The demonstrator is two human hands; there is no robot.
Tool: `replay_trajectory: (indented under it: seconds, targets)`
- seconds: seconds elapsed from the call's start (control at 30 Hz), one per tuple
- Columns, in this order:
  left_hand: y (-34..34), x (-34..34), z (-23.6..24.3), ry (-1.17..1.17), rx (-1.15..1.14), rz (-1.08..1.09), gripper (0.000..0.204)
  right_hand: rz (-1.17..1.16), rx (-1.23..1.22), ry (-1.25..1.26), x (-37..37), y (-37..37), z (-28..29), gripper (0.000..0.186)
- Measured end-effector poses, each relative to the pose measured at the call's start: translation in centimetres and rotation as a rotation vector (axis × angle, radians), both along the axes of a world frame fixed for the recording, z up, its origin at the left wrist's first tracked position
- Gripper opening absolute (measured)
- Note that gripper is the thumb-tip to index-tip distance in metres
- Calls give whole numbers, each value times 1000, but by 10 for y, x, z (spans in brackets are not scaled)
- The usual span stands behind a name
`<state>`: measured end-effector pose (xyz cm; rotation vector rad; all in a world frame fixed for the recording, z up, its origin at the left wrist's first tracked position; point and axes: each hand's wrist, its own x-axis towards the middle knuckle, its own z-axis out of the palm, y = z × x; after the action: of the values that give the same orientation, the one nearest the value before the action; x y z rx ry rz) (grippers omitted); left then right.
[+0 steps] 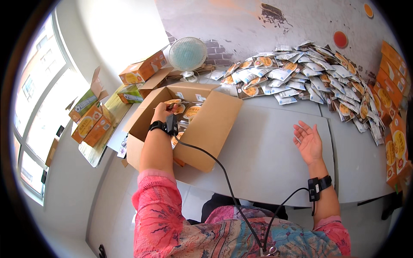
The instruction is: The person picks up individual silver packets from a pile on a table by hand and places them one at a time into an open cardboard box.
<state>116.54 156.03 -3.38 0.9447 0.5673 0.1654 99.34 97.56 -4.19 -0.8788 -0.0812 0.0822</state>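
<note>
My left hand (162, 112) reaches into an open cardboard box (215, 129) at the left of the table. Its fingers are curled on the edge of a brown and orange packet (173, 101); part of the grip is hidden. More flat packets (191, 112) of the same kind lie inside the box, partly covered by its raised flap. Over the table's right half, my right hand (309, 144) is palm up with fingers spread, holding nothing. Beyond it rises a big heap of silver and brown packets (297, 73).
Orange cartons (393, 103) are stacked along the right edge. A small fan (187, 54) stands behind the box, beside another orange carton (143, 69). More cartons (91, 122) sit on a side surface by the window. Black cables run from both wrists to my chest.
</note>
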Motion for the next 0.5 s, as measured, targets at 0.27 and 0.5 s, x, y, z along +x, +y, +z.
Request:
replay_trajectory:
  seconds: [0.27, 0.5]
  targets:
    - [43, -2, -29, 161, 421, -162, 38, 30, -23, 18, 3, 9, -4, 52]
    - [-11, 10, -12, 97, 497, -46, 36, -11, -50, 46, 5, -2, -11, 51]
